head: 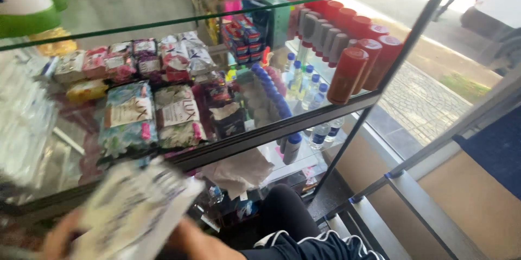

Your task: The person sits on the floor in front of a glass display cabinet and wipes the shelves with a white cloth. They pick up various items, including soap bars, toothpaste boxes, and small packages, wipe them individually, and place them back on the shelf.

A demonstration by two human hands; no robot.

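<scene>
A blurred flat pack, white with a blue pattern, is held low at the front left, just below the glass shelf's dark front rail. My left hand grips the pack's left edge. My right hand reaches the pack's lower right corner, with its fingers hidden behind the pack. On the shelf just beyond lie similar wrapped soap packs, in teal and white and in green and white.
Red spray cans stand in rows at the shelf's right end. Blue-capped bottles and small boxes are behind them. A crumpled white bag hangs under the shelf. My knee in dark striped trousers is below. Metal frame bars are on the right.
</scene>
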